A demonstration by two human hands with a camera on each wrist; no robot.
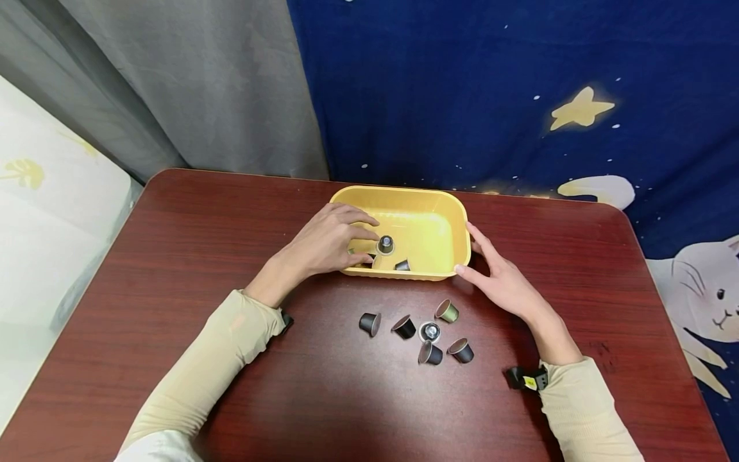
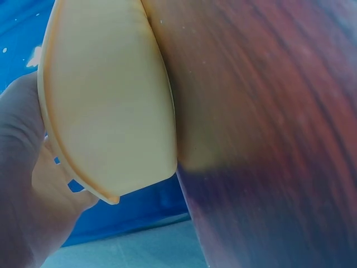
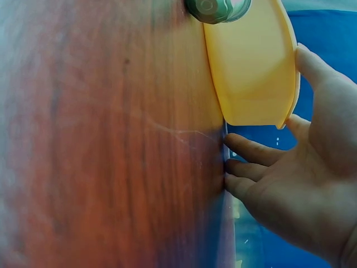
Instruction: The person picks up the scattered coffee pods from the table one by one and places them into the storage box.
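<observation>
My left hand (image 1: 333, 241) reaches over the left rim of a yellow plastic bin (image 1: 427, 221), its fingers spread and lightly bent inside. Near those fingertips a dark coffee capsule (image 1: 385, 244) stands on its wide rim. Another capsule (image 1: 402, 265) lies by the bin's near wall, and more are partly hidden beneath the left thumb. At the bin's right end, my right hand (image 1: 501, 276) touches the rim with thumb and forefinger. In the right wrist view its other fingers (image 3: 251, 149) extend toward the tabletop. The left wrist view shows the bin's outer wall (image 2: 111, 100) beside the hand.
Several capsules lie in front of the bin on the reddish-brown wooden table (image 1: 288, 391), among them a green capsule (image 1: 447, 311), a black capsule (image 1: 404, 326) and an upright silver-topped capsule (image 1: 430, 332). A blue curtain (image 1: 462, 96) hangs behind the table's far edge.
</observation>
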